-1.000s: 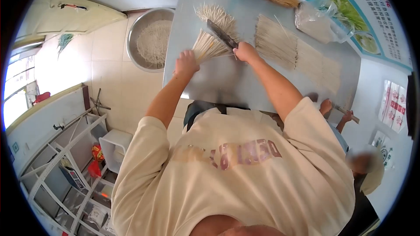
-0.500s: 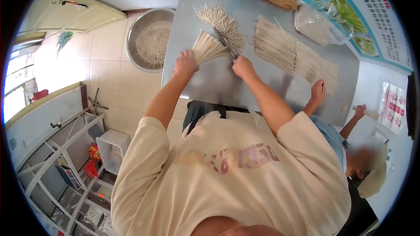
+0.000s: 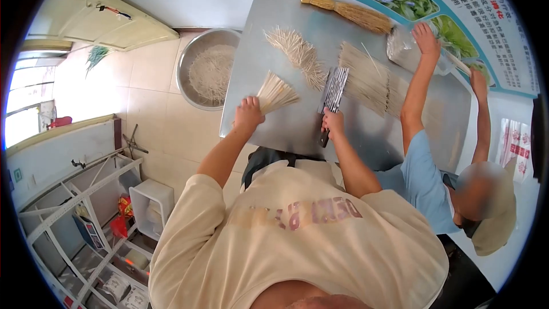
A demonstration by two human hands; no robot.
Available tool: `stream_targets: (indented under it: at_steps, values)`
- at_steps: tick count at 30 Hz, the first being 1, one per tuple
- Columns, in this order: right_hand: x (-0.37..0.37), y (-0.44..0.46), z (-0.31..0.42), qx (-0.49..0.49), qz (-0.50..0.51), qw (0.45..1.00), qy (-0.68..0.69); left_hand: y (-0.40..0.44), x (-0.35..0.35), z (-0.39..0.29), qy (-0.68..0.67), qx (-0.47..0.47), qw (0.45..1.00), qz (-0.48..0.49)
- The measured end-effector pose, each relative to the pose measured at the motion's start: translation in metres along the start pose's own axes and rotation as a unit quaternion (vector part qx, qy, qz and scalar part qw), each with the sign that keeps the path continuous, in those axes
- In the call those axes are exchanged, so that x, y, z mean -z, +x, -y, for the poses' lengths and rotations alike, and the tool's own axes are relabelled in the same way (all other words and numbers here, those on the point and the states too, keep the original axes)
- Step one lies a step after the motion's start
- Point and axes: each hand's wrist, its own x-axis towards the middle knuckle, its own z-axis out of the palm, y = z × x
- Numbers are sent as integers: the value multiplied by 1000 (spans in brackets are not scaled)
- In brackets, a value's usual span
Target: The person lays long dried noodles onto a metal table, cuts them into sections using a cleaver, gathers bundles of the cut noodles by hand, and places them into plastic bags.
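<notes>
My left hand (image 3: 249,114) is closed around one end of a bundle of pale dried noodles (image 3: 277,92), whose strands fan out to the right over the metal table (image 3: 286,129). In my right hand (image 3: 333,122) is the dark handle of a cleaver (image 3: 334,88). Its broad blade points away from me, with streaks across its face. Beyond the bundle lies a loose heap of short noodle pieces (image 3: 297,56). Right of the blade, a flat layer of aligned noodles (image 3: 369,77) covers part of the table.
A metal basin (image 3: 180,71) of noodle pieces stands on the floor to the left. A straw whisk broom (image 3: 351,12) and a clear plastic bag (image 3: 403,48) lie along the far edge. At right, a co-worker's hand (image 3: 426,40) is over the bag; their other hand (image 3: 479,83) holds a pale bundle.
My right hand has drawn the cleaver back from the heap and turned its blade face up. The left hand's bundle is now apart from the heap. The co-worker's arms have reached toward the far side.
</notes>
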Motion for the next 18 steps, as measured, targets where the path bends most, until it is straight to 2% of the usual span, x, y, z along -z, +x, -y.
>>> stream_targets:
  at_steps: [4, 8, 11, 12, 15, 18]
  values:
    - [-28, 72, 31, -85, 157, 970, 168, -20, -9, 3, 7, 6, 1000, -3]
    - [-74, 118, 96, -87, 211, 970, 87, -34, 1, 4, 6, 0, 1000, 20]
    - [-126, 149, 114, -28, 259, 965, -12, -42, -11, 9, -4, 0, 1000, -17]
    - [-149, 138, 127, -16, 270, 961, -57, -45, -12, 8, -7, -7, 999, -45]
    - [-216, 125, 147, 58, 330, 929, -161, -47, -8, 6, -1, 8, 999, -41]
    - [-229, 75, 176, 108, 327, 920, -188, -47, -18, 7, 17, 12, 999, -24]
